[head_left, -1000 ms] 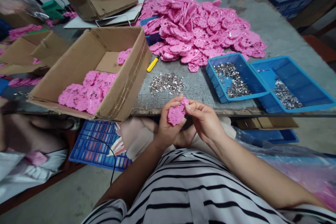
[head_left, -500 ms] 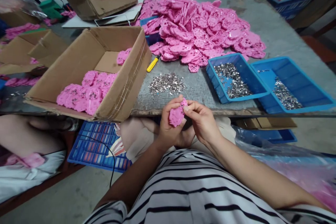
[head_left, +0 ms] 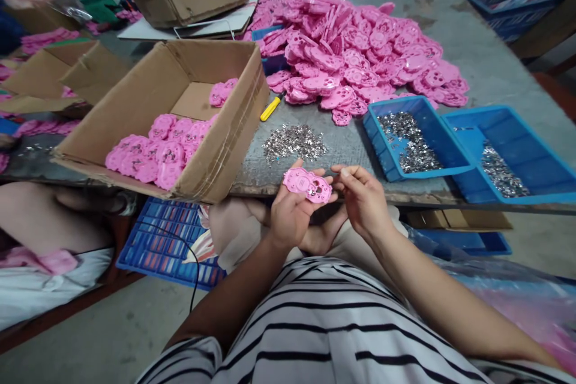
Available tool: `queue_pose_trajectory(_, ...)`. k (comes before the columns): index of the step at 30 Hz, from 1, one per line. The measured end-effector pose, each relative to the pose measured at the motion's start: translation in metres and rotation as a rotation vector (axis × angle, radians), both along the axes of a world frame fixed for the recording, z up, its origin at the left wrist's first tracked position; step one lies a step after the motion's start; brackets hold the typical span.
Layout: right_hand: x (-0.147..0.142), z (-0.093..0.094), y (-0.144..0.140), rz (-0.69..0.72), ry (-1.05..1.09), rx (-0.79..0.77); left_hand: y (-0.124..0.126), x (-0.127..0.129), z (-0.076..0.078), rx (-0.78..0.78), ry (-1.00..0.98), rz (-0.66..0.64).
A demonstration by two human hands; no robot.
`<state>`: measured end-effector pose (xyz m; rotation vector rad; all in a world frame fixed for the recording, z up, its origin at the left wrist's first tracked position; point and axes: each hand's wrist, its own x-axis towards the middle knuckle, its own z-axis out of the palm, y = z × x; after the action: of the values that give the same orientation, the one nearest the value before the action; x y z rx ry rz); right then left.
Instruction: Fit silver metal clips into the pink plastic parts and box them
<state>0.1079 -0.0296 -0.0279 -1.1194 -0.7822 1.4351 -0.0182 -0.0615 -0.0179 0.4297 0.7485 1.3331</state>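
Observation:
My left hand [head_left: 289,221] holds a pink plastic piece [head_left: 300,182] with a scalloped edge; it lies across the fingers with the thumb on it. Small holes and dark or shiny spots show at the piece's right end. Just to the right, apart from the piece, my right hand [head_left: 368,201] has thumb and forefinger pinched together; whatever is between them is too small to make out. On the table beyond my hands lies a heap of small metal parts [head_left: 294,143]. More such parts fill a blue tray [head_left: 450,169] and a second blue tray [head_left: 546,192] on the right.
A cardboard box [head_left: 225,159] with several pink pieces inside stands at the left. A large pile of pink pieces [head_left: 360,60] covers the table's middle. A yellow-handled tool [head_left: 270,109] lies beside the box. At far left is another person's leg [head_left: 49,216].
The pink piece has turned from upright to lying nearly flat in my left hand, whose fingers have opened out under it. My right hand has moved off it to the right.

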Motion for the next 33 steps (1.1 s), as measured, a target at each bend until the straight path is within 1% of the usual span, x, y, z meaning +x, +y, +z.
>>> queue_pose_trajectory(4, 0.006, -0.012, 0.012, -0.053, -0.174, 0.104, 0.002, -0.006, 0.0, -0.026, -0.023, -0.038)
queue_pose_trajectory(7, 0.014, -0.017, 0.026, -0.066, -0.335, 0.197, 0.004, -0.009, -0.002, -0.036, 0.032, -0.027)
queue_pose_trajectory(10, 0.024, -0.018, 0.043, -0.1, -0.525, 0.268, 0.004, -0.011, -0.003, -0.021, 0.108, -0.002)
queue_pose_trajectory(12, 0.028, -0.017, 0.054, -0.036, -0.701, 0.302, 0.004, -0.014, -0.003, -0.01, 0.151, 0.008)
queue_pose_trajectory(15, 0.025, -0.014, 0.069, 0.18, -1.031, 0.375, 0.004, -0.018, -0.003, -0.021, 0.175, 0.005)
queue_pose_trajectory(17, 0.017, -0.012, 0.076, 0.269, -1.229, 0.399, 0.005, -0.02, -0.003, -0.037, 0.16, -0.017)
queue_pose_trajectory(19, 0.009, -0.011, 0.081, 0.286, -1.381, 0.367, 0.006, -0.021, -0.003, -0.043, 0.14, -0.036)
queue_pose_trajectory(21, 0.002, -0.012, 0.085, 0.275, -1.469, 0.327, 0.007, -0.022, -0.004, -0.038, 0.13, -0.029)
queue_pose_trajectory(23, 0.0, -0.015, 0.088, 0.263, -1.469, 0.313, 0.008, -0.023, -0.003, -0.04, 0.129, -0.01)
queue_pose_trajectory(26, 0.004, -0.023, 0.091, 0.21, -1.357, 0.344, 0.009, -0.023, -0.003, -0.055, 0.126, 0.0)
queue_pose_trajectory(30, 0.012, -0.031, 0.092, 0.063, -1.113, 0.44, 0.009, -0.022, -0.006, -0.07, 0.125, -0.02)
queue_pose_trajectory(33, 0.015, -0.031, 0.093, -0.02, -0.911, 0.423, 0.008, -0.02, -0.008, -0.069, 0.136, -0.031)
